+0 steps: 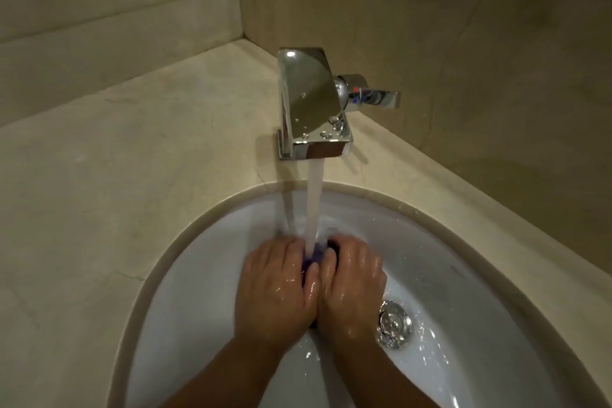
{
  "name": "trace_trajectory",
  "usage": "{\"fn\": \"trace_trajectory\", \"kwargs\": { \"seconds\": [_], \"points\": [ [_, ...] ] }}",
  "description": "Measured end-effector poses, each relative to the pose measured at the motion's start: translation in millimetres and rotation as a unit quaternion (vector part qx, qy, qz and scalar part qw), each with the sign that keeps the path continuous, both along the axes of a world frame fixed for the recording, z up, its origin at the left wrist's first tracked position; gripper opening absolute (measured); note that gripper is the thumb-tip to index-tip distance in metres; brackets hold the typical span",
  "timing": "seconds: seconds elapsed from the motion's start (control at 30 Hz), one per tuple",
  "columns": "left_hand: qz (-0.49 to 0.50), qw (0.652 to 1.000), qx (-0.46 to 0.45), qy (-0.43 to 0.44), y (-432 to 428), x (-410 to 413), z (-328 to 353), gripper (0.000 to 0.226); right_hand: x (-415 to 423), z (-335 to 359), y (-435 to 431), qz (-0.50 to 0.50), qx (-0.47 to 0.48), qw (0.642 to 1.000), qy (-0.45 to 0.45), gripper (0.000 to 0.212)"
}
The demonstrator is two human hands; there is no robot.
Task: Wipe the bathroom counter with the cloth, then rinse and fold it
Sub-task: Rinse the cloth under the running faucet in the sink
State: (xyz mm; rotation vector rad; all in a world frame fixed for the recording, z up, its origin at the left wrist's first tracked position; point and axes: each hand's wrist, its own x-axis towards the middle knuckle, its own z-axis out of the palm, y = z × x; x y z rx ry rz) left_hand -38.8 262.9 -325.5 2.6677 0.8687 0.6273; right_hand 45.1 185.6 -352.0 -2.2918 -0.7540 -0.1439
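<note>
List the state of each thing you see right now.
Tap, on, water running.
Cloth, purple, wet, bunched under the stream, mostly hidden.
Left hand, wet, holds the cloth.
Right hand, wet, holds the cloth.
Sink, wet, not filled.
Drain plug, wet; up or down, cannot tell.

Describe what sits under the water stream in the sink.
A purple cloth, bunched between the left hand and right hand, which both grip it. Only a small strip shows; the hands cover the rest.
</note>
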Motion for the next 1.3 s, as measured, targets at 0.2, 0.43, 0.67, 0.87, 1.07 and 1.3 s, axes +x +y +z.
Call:
{"fn": "trace_trajectory", "kwargs": {
  "seconds": [0.2,0.43,0.67,0.87,1.07,1.3],
  "points": [
    [0.020,0.996,0.059,0.071,3,13,-1,0.031,18,-6,5,0.054,-0.043,0.994,-0.082,0.024],
    [-0.004,0.989,0.055,0.139,7,27,2,0.032,18,6,11,0.036,-0.206,0.975,-0.075,0.007],
    [-0.061,0.980,0.012,0.188,8,20,24,0.027,17,23,8,0.041,-0.072,0.990,0.118,0.048],
    [-0.021,0.999,0.004,-0.047,17,-2,47,0.025,4,77,7,-0.023,0.198,0.968,0.154,0.035],
    [-0.039,0.998,-0.039,0.008,5,-12,30,0.022,-6,40,-8,-0.027,0.061,0.987,0.148,0.027],
    [-0.046,0.996,-0.017,0.081,4,-3,1,0.041,-11,7,-3,-0.033,-0.039,0.996,0.073,0.054]
  ]
}}
